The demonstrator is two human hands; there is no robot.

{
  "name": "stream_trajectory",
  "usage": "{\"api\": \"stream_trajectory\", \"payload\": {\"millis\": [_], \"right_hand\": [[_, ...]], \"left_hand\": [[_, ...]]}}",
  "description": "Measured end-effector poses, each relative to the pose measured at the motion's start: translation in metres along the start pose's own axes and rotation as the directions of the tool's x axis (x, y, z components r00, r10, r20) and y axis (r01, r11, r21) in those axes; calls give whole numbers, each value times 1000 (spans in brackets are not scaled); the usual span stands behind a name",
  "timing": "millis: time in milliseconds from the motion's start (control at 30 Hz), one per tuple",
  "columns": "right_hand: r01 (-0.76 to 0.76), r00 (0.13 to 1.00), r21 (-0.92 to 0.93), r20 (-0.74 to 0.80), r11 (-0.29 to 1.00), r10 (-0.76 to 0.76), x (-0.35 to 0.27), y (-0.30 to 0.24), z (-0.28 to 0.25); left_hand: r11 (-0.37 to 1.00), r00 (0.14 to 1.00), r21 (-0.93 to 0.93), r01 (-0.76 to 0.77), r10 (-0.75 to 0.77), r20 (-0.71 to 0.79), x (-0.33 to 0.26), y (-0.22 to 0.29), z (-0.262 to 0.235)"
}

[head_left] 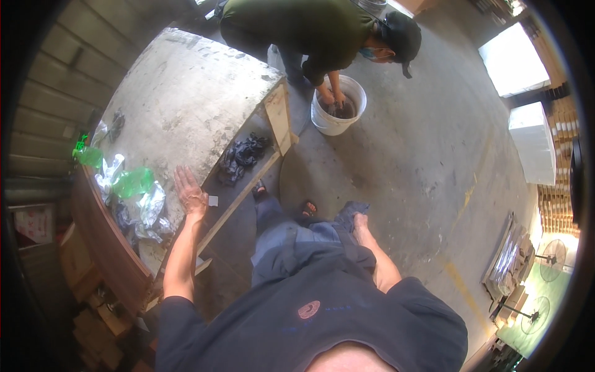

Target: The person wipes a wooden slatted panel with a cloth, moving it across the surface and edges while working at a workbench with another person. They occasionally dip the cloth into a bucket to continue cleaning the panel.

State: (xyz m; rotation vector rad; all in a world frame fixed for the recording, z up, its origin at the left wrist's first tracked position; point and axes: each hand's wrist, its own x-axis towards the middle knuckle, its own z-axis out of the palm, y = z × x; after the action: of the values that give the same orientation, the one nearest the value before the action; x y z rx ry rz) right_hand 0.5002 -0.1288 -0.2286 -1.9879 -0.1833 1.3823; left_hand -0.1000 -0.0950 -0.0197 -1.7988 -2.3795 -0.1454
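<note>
My left hand [191,192] lies flat near the edge of a worn white-grey tabletop [192,87], its fingers stretched out and nothing in it. Beside it, along the table's left side, are a green plastic bottle [133,183] and crumpled clear plastic [152,203]. Down by my right leg, my right hand [361,222] is closed on a dark grey-blue rag [352,212]. Beyond the table's right corner a co-worker [304,31] bends over a white bucket [334,127], both hands inside it. What those hands hold is hard to make out.
Black crumpled plastic [243,158] lies under the table by its wooden frame [280,115]. A second green bottle [91,156] sits at the table's far left edge. To the right are a white box [532,142], standing fans [551,260] and stacked cardboard [558,186].
</note>
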Motion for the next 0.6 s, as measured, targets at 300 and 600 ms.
{"api": "stream_trajectory", "payload": {"millis": [300, 600], "right_hand": [[-5, 1000, 0, 20, 1000, 5, 0, -3, -2], [9, 999, 22, -31, 1000, -8, 48, 27, -18]], "left_hand": [[1000, 1000, -6, -9, 9, -6, 3, 7, -1], [1000, 1000, -16, -25, 25, -9, 12, 16, -1]]}}
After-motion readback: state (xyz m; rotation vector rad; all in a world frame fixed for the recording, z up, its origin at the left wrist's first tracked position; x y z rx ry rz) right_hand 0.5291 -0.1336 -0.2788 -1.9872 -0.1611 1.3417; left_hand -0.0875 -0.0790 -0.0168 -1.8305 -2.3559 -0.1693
